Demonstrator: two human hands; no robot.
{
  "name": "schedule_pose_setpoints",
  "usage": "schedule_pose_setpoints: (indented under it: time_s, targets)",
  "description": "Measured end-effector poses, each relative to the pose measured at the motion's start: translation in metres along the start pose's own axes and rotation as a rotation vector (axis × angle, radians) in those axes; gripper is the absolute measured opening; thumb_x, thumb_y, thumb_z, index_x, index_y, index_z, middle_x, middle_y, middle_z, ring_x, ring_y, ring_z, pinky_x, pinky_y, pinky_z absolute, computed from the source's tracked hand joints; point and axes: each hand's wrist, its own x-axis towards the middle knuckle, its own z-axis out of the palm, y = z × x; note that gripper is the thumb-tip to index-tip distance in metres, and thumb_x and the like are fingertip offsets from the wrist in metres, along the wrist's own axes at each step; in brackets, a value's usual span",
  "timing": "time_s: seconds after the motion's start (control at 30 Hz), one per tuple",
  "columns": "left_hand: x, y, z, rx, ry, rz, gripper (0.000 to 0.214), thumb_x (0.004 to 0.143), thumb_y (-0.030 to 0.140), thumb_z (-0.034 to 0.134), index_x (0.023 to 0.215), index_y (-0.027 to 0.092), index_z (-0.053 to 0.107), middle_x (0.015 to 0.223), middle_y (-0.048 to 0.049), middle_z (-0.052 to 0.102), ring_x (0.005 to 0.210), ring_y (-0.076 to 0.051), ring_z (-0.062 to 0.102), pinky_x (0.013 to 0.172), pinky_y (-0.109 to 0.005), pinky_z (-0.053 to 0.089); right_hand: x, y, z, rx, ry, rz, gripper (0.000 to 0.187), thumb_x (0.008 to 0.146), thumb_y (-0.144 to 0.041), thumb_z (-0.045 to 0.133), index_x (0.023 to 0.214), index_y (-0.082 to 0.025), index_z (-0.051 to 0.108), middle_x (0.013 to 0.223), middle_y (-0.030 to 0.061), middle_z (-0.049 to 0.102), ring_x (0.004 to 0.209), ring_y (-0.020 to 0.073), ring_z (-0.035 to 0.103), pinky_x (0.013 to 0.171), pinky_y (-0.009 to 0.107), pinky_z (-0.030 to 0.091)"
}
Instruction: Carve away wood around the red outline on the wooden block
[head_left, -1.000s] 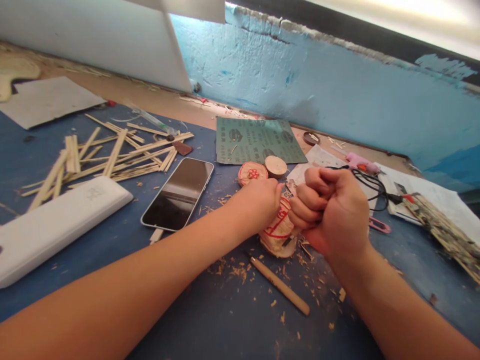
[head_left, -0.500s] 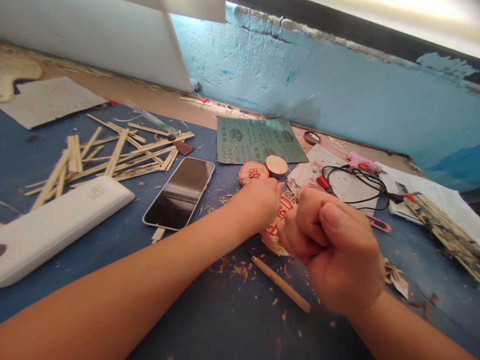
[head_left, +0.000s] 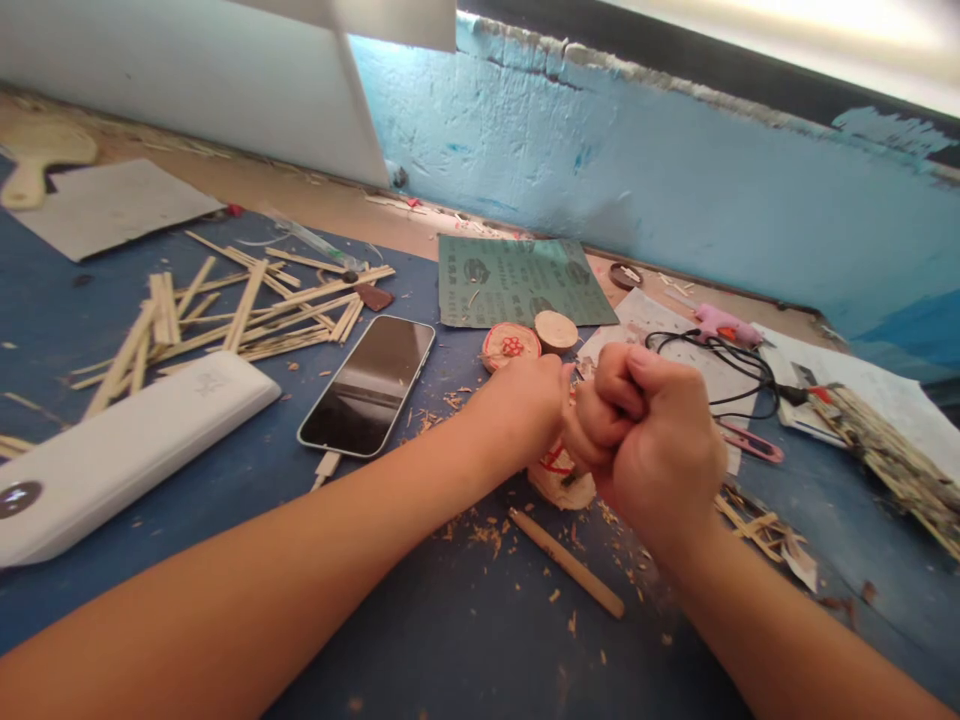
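Observation:
My left hand [head_left: 525,410] is closed on a round wooden slice with red markings [head_left: 559,470], pressing it onto the blue table [head_left: 420,620]. My right hand [head_left: 649,440] is a tight fist right beside it, over the slice; what it grips is hidden inside the fingers. Wood shavings [head_left: 480,535] lie scattered in front of the slice. A wooden-handled tool [head_left: 566,563] lies on the table just before my hands.
Two smaller wooden discs [head_left: 511,346] lie behind my hands beside a green sandpaper sheet [head_left: 517,280]. A phone [head_left: 369,384], a white power bank [head_left: 127,450] and a pile of wooden sticks [head_left: 240,310] sit left. A pink glue gun [head_left: 724,325] with black cord lies right.
My right fist pulled back toward me and then pushed forward again over the slice. My left hand kept its hold. The view shifted slightly.

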Motion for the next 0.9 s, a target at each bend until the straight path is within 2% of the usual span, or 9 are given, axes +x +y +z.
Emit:
schedule_pose_setpoints:
  time_s: [0.1,0.2,0.4,0.53,0.67,0.9]
  targets:
    - [-0.002,0.004,-0.005,0.094,-0.003,0.032,0.024,0.106,0.026,0.058,0.124,0.013,0.067,0.113,-0.01,0.071,0.097,-0.024,0.071,0.082,-0.042,0.06,0.009,-0.001,-0.004,0.039,0.036,0.048,0.038,0.091,-0.034,0.05,0.058,-0.025,0.034,0.046,-0.0082,0.022,0.037,0.0089,0.014,0.035,0.023,0.014]
    - [-0.003,0.007,-0.012,0.143,-0.007,0.052,0.03,0.108,0.016,0.043,0.12,0.01,0.07,0.104,-0.0138,0.071,0.089,-0.027,0.071,0.072,-0.037,0.052,0.018,-0.002,-0.012,0.144,0.059,0.159,0.037,0.091,-0.033,0.047,0.058,-0.025,0.032,0.045,-0.0094,0.018,0.037,0.0086,0.009,0.032,0.021,0.015]
    - [-0.005,0.009,-0.023,0.172,-0.016,0.035,0.037,0.112,0.018,0.034,0.112,0.009,0.07,0.097,-0.0136,0.072,0.084,-0.024,0.07,0.069,-0.034,0.044,0.027,-0.006,-0.023,0.2,0.074,0.307,0.033,0.089,-0.027,0.045,0.06,-0.026,0.028,0.047,-0.011,0.012,0.038,0.0083,0.004,0.03,0.02,0.013]
    - [-0.006,0.007,-0.02,0.156,0.005,-0.027,0.041,0.112,0.02,0.03,0.109,0.009,0.069,0.089,-0.0124,0.072,0.078,-0.023,0.069,0.068,-0.034,0.045,0.023,-0.015,-0.023,0.16,0.015,0.201,0.035,0.089,-0.031,0.048,0.059,-0.025,0.031,0.047,-0.0095,0.014,0.038,0.0089,0.007,0.032,0.021,0.017]
    - [-0.006,0.006,-0.018,0.132,0.004,-0.054,0.036,0.111,0.022,0.034,0.108,0.01,0.068,0.091,-0.0123,0.072,0.078,-0.024,0.069,0.069,-0.035,0.046,0.013,-0.021,-0.016,0.119,-0.045,0.098,0.038,0.089,-0.035,0.05,0.058,-0.024,0.031,0.047,-0.0085,0.014,0.039,0.0095,0.009,0.034,0.023,0.02]
    - [-0.007,0.006,-0.021,0.073,-0.053,-0.051,0.03,0.108,0.02,0.042,0.113,0.01,0.069,0.09,-0.012,0.072,0.08,-0.024,0.068,0.068,-0.034,0.043,-0.01,-0.011,0.0,-0.006,-0.051,-0.073,0.038,0.098,-0.028,0.043,0.06,-0.023,0.037,0.052,-0.0072,0.021,0.045,0.0103,0.011,0.041,0.025,0.016]
